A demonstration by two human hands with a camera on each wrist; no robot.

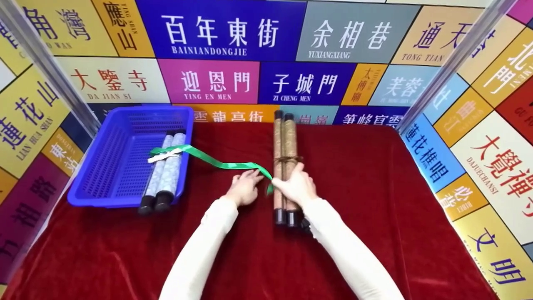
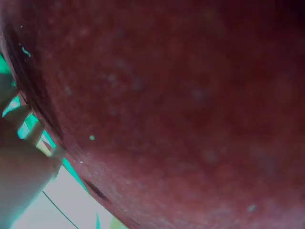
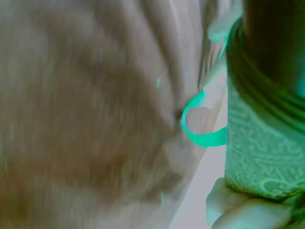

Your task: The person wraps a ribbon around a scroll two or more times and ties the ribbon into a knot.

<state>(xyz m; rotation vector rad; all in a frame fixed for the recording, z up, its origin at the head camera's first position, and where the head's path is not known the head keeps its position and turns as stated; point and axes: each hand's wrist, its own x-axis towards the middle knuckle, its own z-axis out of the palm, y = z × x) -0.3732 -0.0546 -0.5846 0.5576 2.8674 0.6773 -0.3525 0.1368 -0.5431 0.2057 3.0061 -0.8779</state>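
Observation:
Two brown patterned scrolls point(image 1: 290, 137) with dark end knobs lie side by side on the red cloth, bound round the middle by a brown cord point(image 1: 287, 158). My right hand point(image 1: 297, 187) grips them below the cord, its thumb across the left scroll; curled fingers point(image 3: 248, 212) show under a scroll point(image 3: 262, 148) in the right wrist view. A green ribbon point(image 1: 208, 159) runs from the blue basket to the right thumb, its tail hanging beside the left scroll. My left hand point(image 1: 243, 189) is low over the cloth, fingers extended toward the ribbon, fingertips right at it.
The blue plastic basket point(image 1: 85, 183) stands at the left. Two pale blue scrolls point(image 1: 168, 171) with black knobs lean over its front rim, a white tie point(image 1: 164, 156) around them. Red cloth point(image 1: 354, 175) covers the table; panels with printed Chinese characters point(image 1: 216, 35) surround it.

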